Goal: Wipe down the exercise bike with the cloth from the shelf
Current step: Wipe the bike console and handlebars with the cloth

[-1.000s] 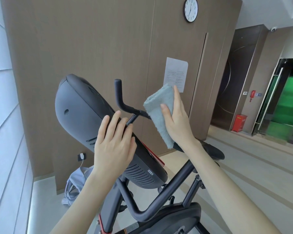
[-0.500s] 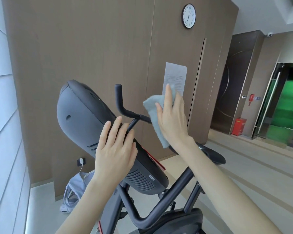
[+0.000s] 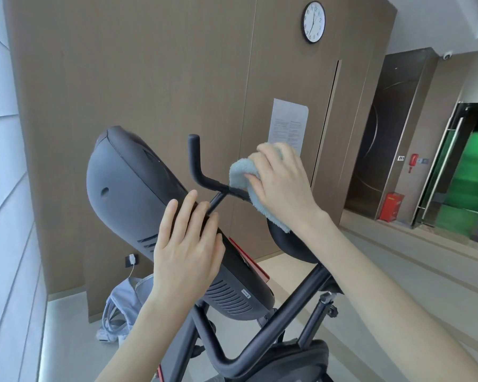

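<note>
**Cloth at the handlebar, console steadied**

The right hand curls its fingers over the pale blue cloth and grips it against the right reach of the black handlebar; a loose corner of the cloth hangs below the wrist. How far the cloth wraps round the bar cannot be told, as the hand covers it. The bar's left end turns upward and stands free. The left hand lies flat, fingers straight and slightly spread, on the back edge of the grey console housing, which tilts up to the left. Below the cloth sits a rounded black pad, probably the saddle. The frame of the exercise bike slopes down toward the viewer. The wood-panel wall stands close behind; a grey bag lies at its foot. Open floor stretches away to the right
</note>
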The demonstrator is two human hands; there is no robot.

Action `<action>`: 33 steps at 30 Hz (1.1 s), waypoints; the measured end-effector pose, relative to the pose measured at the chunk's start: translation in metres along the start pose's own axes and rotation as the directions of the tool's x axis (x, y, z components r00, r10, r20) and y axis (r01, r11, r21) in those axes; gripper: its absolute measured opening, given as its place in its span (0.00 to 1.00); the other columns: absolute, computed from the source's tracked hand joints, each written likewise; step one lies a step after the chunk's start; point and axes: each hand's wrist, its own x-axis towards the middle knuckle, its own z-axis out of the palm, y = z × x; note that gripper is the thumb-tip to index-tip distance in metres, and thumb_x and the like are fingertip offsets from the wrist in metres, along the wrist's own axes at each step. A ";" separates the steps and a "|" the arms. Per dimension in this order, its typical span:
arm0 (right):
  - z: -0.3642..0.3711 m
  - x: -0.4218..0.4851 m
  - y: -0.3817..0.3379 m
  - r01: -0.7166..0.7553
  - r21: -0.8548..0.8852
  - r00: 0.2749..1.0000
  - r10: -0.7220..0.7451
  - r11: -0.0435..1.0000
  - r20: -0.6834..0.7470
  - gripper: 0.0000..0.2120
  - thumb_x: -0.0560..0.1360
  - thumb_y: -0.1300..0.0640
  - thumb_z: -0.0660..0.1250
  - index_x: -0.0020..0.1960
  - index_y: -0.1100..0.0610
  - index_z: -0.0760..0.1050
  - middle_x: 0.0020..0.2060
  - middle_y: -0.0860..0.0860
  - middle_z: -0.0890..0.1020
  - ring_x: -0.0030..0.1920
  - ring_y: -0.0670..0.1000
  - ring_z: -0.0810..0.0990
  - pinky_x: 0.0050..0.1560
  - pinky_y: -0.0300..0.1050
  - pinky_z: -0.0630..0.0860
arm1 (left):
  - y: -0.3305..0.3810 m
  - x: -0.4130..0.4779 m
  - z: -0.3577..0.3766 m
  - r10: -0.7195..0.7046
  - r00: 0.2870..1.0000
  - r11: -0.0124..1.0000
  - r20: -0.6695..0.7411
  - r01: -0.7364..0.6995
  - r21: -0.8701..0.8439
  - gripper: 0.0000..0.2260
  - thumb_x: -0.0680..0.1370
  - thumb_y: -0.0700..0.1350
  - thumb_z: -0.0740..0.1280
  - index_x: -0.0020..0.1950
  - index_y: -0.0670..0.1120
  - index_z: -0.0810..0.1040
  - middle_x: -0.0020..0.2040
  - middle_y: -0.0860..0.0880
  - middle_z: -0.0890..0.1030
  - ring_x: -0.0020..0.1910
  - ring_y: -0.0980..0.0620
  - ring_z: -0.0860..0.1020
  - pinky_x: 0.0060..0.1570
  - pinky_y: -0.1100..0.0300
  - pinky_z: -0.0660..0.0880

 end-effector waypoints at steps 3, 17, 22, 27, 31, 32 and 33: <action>0.001 -0.012 0.005 0.107 -0.073 0.994 -0.104 0.992 0.039 0.13 0.78 0.54 0.61 0.54 0.62 0.77 0.58 0.58 0.78 0.61 0.67 0.72 0.63 0.61 0.69 | 0.001 0.000 -0.001 -0.003 1.000 1.000 -0.006 0.003 0.001 0.10 0.76 0.44 0.63 0.51 0.41 0.80 0.57 0.42 0.79 0.68 0.40 0.69 0.73 0.46 0.54; 0.034 -0.126 0.000 0.188 -0.173 0.982 -0.190 0.967 0.003 0.21 0.71 0.67 0.66 0.64 0.59 0.75 0.69 0.56 0.64 0.68 0.68 0.62 0.63 0.62 0.69 | 0.001 -0.001 -0.001 0.016 1.000 1.000 -0.025 -0.015 0.015 0.11 0.76 0.44 0.63 0.52 0.40 0.80 0.56 0.41 0.79 0.68 0.39 0.68 0.72 0.44 0.54; 0.035 -0.102 -0.007 0.024 -0.080 1.000 -0.025 0.997 -0.019 0.25 0.76 0.58 0.67 0.71 0.61 0.65 0.73 0.61 0.60 0.70 0.70 0.60 0.67 0.58 0.62 | 0.001 0.000 0.001 0.017 1.000 1.000 -0.025 -0.017 0.019 0.11 0.76 0.44 0.63 0.52 0.40 0.80 0.56 0.41 0.78 0.68 0.39 0.67 0.72 0.44 0.53; 0.021 -0.041 -0.011 -0.223 0.344 0.967 0.250 0.912 -0.036 0.23 0.81 0.55 0.56 0.74 0.62 0.58 0.74 0.63 0.53 0.74 0.65 0.51 0.71 0.53 0.59 | 0.000 0.000 0.003 0.024 1.000 0.999 -0.014 -0.024 0.023 0.11 0.76 0.44 0.63 0.52 0.40 0.80 0.56 0.41 0.79 0.68 0.39 0.67 0.72 0.45 0.53; 0.017 -0.026 -0.006 -0.295 0.529 0.935 0.354 0.795 -0.010 0.25 0.80 0.50 0.57 0.75 0.56 0.58 0.74 0.59 0.56 0.73 0.56 0.56 0.70 0.51 0.61 | 0.000 0.001 0.002 0.028 1.000 0.999 -0.009 -0.027 0.029 0.11 0.76 0.44 0.63 0.52 0.40 0.81 0.56 0.41 0.79 0.68 0.39 0.67 0.72 0.44 0.53; 0.017 -0.030 -0.006 -0.298 0.574 0.931 0.365 0.763 -0.001 0.26 0.80 0.47 0.56 0.75 0.54 0.56 0.75 0.57 0.55 0.74 0.53 0.55 0.70 0.51 0.63 | 0.000 0.000 0.001 0.025 1.000 0.999 -0.008 -0.024 0.028 0.11 0.76 0.44 0.63 0.52 0.40 0.81 0.56 0.41 0.79 0.68 0.39 0.67 0.72 0.44 0.53; 0.017 -0.036 -0.007 -0.300 0.599 0.930 0.368 0.742 0.010 0.29 0.79 0.45 0.56 0.76 0.52 0.52 0.75 0.56 0.53 0.74 0.52 0.55 0.69 0.51 0.65 | 0.000 0.000 0.001 0.022 1.000 0.999 -0.007 -0.022 0.026 0.11 0.76 0.44 0.63 0.52 0.40 0.81 0.56 0.41 0.79 0.68 0.39 0.67 0.72 0.44 0.53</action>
